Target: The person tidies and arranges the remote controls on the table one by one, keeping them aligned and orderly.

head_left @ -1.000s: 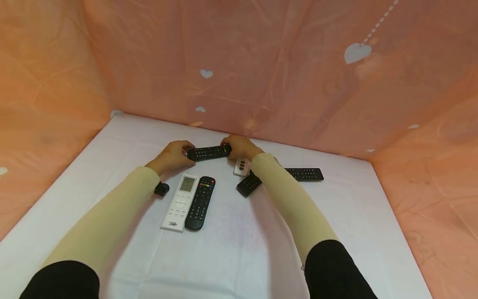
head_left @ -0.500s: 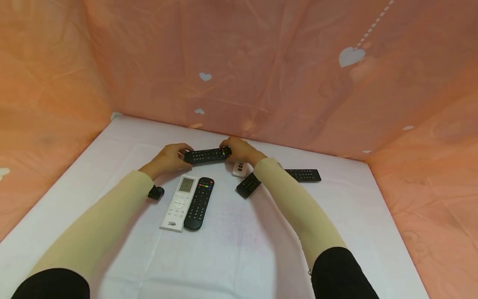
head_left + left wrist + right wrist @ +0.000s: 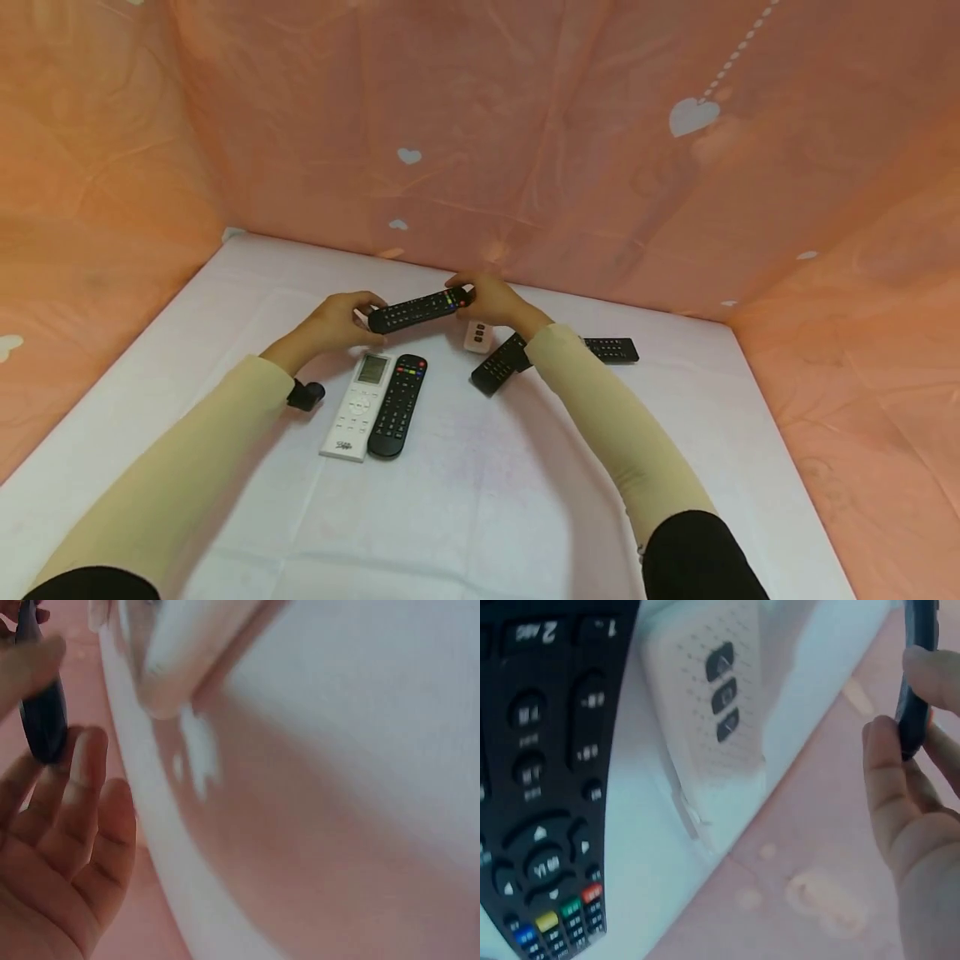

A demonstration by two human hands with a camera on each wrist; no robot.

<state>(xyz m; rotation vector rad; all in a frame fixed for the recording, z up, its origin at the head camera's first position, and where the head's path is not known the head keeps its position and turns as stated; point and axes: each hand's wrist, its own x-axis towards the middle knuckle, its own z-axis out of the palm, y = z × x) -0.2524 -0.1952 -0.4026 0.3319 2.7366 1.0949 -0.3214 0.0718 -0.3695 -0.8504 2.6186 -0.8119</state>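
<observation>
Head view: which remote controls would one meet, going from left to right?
White remote with a screen, black remote beside it, small three-button remote, slanted black remote, rightmost black remote partly behind the right sleeve. Left out, because overlapping: held black remote.

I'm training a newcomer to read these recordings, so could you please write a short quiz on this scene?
1. Short answer: Which hand holds the coloured-button end of the held black remote?
2. True or false: The white remote with a screen lies face up beside a second black remote.
3. Multiple choice: How many dark buttons show on the small pale remote? (a) two (b) three (c) five

Key:
1. The right hand; the left hand holds the other end.
2. True.
3. (b) three.
</observation>
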